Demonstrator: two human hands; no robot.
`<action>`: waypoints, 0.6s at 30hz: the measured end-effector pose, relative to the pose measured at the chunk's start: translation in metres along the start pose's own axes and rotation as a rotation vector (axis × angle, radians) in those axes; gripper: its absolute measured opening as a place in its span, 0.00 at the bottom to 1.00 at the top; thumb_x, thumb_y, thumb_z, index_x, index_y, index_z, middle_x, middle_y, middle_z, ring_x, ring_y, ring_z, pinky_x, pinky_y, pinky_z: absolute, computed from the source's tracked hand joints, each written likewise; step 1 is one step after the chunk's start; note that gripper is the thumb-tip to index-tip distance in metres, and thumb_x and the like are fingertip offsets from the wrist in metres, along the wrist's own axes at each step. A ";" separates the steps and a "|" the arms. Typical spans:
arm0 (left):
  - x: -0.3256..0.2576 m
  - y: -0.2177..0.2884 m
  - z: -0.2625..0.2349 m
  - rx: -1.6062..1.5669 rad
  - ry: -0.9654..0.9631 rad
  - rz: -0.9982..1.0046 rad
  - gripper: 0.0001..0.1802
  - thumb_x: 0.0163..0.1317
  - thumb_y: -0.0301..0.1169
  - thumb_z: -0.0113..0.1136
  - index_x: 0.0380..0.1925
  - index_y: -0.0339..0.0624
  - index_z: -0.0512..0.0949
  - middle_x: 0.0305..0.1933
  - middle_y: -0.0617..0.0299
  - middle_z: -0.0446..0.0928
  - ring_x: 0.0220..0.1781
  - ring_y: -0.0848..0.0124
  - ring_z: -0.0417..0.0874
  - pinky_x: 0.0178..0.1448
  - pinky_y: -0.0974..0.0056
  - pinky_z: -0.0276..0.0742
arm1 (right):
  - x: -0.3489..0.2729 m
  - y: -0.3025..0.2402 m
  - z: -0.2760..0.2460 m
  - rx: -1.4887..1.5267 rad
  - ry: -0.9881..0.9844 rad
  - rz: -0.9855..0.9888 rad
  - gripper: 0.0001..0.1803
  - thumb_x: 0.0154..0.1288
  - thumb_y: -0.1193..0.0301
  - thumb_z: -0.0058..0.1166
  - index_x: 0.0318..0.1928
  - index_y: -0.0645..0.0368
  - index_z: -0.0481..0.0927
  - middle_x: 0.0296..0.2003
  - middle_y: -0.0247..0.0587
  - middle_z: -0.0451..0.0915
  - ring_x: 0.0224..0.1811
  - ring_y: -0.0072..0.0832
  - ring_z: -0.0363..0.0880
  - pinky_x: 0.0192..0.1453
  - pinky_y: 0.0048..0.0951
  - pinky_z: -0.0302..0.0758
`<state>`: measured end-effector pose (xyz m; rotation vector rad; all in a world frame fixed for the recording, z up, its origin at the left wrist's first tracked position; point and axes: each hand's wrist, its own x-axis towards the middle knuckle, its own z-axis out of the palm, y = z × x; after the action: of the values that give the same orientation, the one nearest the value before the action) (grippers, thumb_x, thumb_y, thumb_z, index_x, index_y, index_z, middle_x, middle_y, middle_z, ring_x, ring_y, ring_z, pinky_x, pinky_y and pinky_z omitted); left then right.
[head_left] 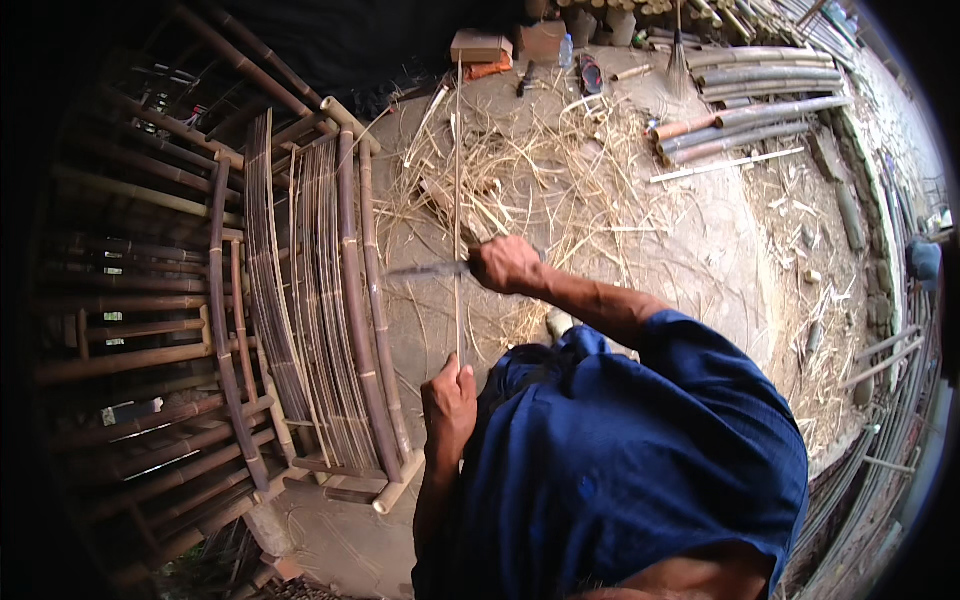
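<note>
My left hand (449, 398) grips the near end of a long thin bamboo strip (458, 180), which runs straight away from me over the dirt floor. My right hand (505, 263) is closed around the handle of a knife (428, 270). Its blade points left and crosses the strip about midway along. My blue shirt (620, 460) fills the lower middle of the view and hides what lies below my arms.
A curved bamboo frame with many dark slats (320, 300) lies at my left. Shavings and straw (540, 180) litter the ground ahead. Cut bamboo poles (750, 110) are stacked at the far right, with wooden blocks (482, 45) and a small bottle (566, 50) beyond.
</note>
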<state>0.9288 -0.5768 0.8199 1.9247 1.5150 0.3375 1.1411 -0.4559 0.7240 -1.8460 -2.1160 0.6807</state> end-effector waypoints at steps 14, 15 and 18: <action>-0.005 -0.044 0.016 -0.490 -0.095 -0.127 0.17 0.69 0.31 0.53 0.53 0.34 0.78 0.15 0.68 0.66 0.16 0.81 0.67 0.20 0.69 0.64 | 0.069 0.085 -0.042 0.071 0.398 0.249 0.20 0.68 0.56 0.44 0.30 0.59 0.81 0.22 0.56 0.80 0.24 0.49 0.82 0.29 0.48 0.77; 0.000 -0.043 0.015 -0.558 -0.117 -0.128 0.17 0.70 0.31 0.53 0.54 0.33 0.78 0.16 0.70 0.65 0.16 0.82 0.66 0.20 0.71 0.63 | 0.073 0.099 -0.038 0.186 0.420 0.267 0.20 0.67 0.56 0.46 0.29 0.60 0.80 0.21 0.56 0.80 0.24 0.49 0.82 0.29 0.48 0.77; -0.010 -0.053 0.021 -0.698 -0.149 -0.149 0.18 0.71 0.32 0.53 0.56 0.32 0.76 0.18 0.72 0.64 0.16 0.84 0.64 0.19 0.75 0.62 | 0.072 0.112 -0.008 0.546 0.394 0.376 0.22 0.63 0.56 0.55 0.25 0.65 0.79 0.20 0.56 0.78 0.20 0.44 0.80 0.28 0.44 0.78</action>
<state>0.8973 -0.5867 0.7724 1.2518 1.2153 0.5558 1.2302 -0.3740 0.6669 -1.8675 -1.2001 0.7940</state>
